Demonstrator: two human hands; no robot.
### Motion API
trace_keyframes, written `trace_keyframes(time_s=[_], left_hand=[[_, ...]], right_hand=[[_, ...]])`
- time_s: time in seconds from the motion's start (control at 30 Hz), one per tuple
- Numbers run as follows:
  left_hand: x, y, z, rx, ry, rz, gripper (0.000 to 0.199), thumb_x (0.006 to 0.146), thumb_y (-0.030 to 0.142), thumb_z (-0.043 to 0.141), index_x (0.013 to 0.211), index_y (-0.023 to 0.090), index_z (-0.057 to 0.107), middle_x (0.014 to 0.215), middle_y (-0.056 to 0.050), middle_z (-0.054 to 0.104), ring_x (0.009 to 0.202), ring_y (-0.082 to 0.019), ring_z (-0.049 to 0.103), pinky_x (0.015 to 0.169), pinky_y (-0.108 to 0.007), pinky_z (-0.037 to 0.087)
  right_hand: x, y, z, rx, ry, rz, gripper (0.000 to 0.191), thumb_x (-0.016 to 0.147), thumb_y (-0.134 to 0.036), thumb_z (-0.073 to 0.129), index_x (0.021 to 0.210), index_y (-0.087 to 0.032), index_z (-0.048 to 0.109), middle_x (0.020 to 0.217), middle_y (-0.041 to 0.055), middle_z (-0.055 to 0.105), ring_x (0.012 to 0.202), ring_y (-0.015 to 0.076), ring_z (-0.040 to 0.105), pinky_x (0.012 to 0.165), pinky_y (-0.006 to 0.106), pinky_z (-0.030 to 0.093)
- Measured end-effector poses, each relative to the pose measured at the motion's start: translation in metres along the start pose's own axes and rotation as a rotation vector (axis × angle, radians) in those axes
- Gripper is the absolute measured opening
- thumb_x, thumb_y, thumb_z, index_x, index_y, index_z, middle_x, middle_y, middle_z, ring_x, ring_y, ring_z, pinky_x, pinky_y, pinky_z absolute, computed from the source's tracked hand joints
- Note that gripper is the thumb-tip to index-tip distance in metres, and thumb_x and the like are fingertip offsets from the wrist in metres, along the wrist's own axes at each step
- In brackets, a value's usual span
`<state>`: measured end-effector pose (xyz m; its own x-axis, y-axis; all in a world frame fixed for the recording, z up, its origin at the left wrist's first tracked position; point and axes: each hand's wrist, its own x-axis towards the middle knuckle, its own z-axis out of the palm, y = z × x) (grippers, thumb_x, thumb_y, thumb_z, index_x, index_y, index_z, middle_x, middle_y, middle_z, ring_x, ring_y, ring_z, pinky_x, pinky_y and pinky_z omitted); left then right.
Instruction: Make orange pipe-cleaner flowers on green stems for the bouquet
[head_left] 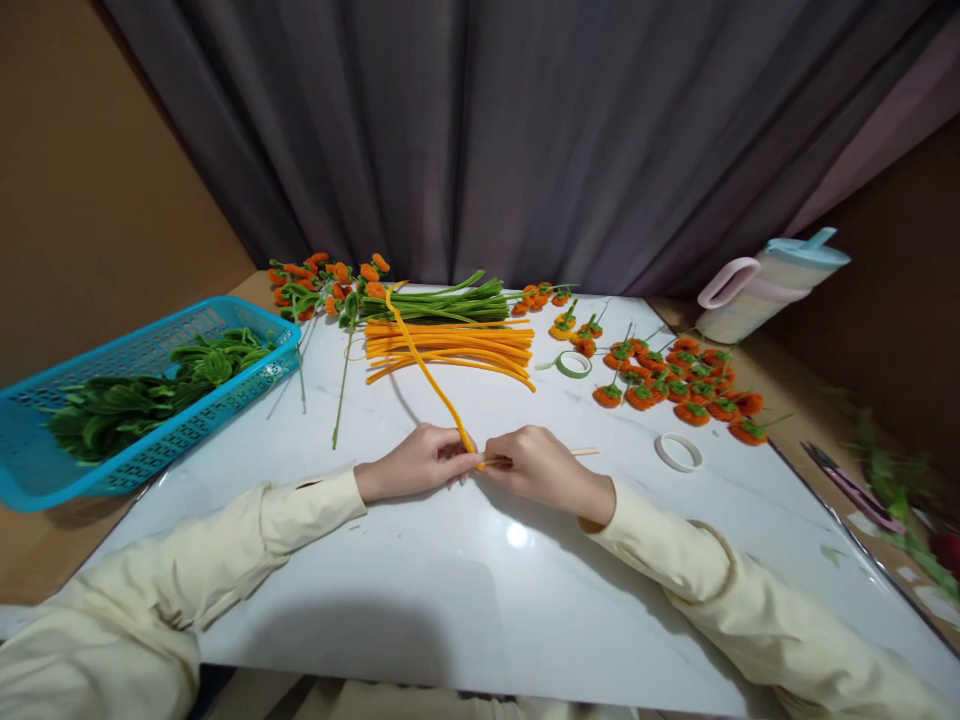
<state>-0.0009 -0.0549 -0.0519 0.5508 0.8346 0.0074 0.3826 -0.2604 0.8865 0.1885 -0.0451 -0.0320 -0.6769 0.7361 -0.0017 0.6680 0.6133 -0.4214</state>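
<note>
My left hand (418,463) pinches the lower end of a long orange fuzzy stem (429,375), which rises up and to the left above the table. Close against it, my right hand (541,470) is closed round a thin wooden stick (586,452), whose end sticks out to the right. Stem and stick meet between my fingertips; the exact contact is partly hidden. Behind my hands lies a bundle of orange stems (465,347), with a bundle of green stems (457,303) beyond it.
A blue basket (142,450) with green leaf pieces stands at left. Orange flowers (694,385), green tape (574,365) and a white tape ring (679,452) lie at right. A lidded cup (772,285) and pink-handled cutters (855,490) are farther right. More flowers (330,285) lie back left.
</note>
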Motion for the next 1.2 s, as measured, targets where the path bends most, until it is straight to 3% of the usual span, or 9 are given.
trace_keyframes(time_s=[0.27, 0.63, 0.9, 1.07, 1.2], left_hand=[[0.0, -0.003, 0.0, -0.012, -0.001, -0.002, 0.026, 0.086, 0.035, 0.052, 0.077, 0.012, 0.06, 0.058, -0.001, 0.06, 0.051, -0.008, 0.055, 0.052, -0.018, 0.043], [0.001, -0.002, -0.001, -0.048, -0.003, -0.003, 0.024, 0.086, 0.034, 0.053, 0.077, 0.013, 0.058, 0.059, 0.0, 0.06, 0.05, -0.008, 0.054, 0.052, -0.018, 0.043], [0.002, -0.002, -0.001, -0.223, -0.02, -0.094, 0.026, 0.083, 0.038, 0.056, 0.076, 0.012, 0.056, 0.059, 0.001, 0.057, 0.051, -0.009, 0.053, 0.053, -0.02, 0.046], [0.004, -0.004, -0.003, -0.281, -0.034, -0.117, 0.027, 0.081, 0.038, 0.058, 0.073, 0.012, 0.055, 0.057, 0.002, 0.055, 0.05, -0.008, 0.052, 0.051, -0.02, 0.044], [0.005, -0.005, -0.005, -0.343, -0.047, -0.141, 0.028, 0.08, 0.039, 0.06, 0.074, 0.012, 0.056, 0.056, 0.003, 0.054, 0.048, -0.007, 0.051, 0.049, -0.02, 0.043]], right_hand=[[0.002, 0.005, -0.002, 0.18, -0.039, -0.035, 0.01, 0.078, -0.02, 0.067, 0.071, -0.013, 0.066, 0.058, 0.0001, 0.059, 0.05, 0.0072, 0.041, 0.052, 0.019, 0.028], [0.002, 0.007, -0.004, 0.208, -0.022, -0.094, 0.015, 0.078, -0.007, 0.055, 0.072, -0.012, 0.069, 0.056, 0.0008, 0.06, 0.047, 0.0068, 0.037, 0.051, 0.019, 0.03], [-0.003, 0.006, 0.005, -0.046, 0.067, -0.162, 0.014, 0.079, -0.009, 0.052, 0.072, -0.014, 0.063, 0.063, 0.002, 0.061, 0.052, 0.0087, 0.046, 0.053, 0.022, 0.027], [-0.007, 0.011, 0.017, -0.381, 0.215, -0.321, 0.027, 0.093, -0.019, 0.039, 0.075, -0.013, 0.058, 0.061, 0.0018, 0.057, 0.049, 0.0094, 0.046, 0.049, 0.026, 0.02], [-0.007, 0.019, 0.027, -0.576, 0.399, -0.478, 0.025, 0.095, -0.015, 0.035, 0.084, -0.011, 0.057, 0.058, 0.0013, 0.055, 0.051, 0.0113, 0.05, 0.046, 0.028, 0.025]])
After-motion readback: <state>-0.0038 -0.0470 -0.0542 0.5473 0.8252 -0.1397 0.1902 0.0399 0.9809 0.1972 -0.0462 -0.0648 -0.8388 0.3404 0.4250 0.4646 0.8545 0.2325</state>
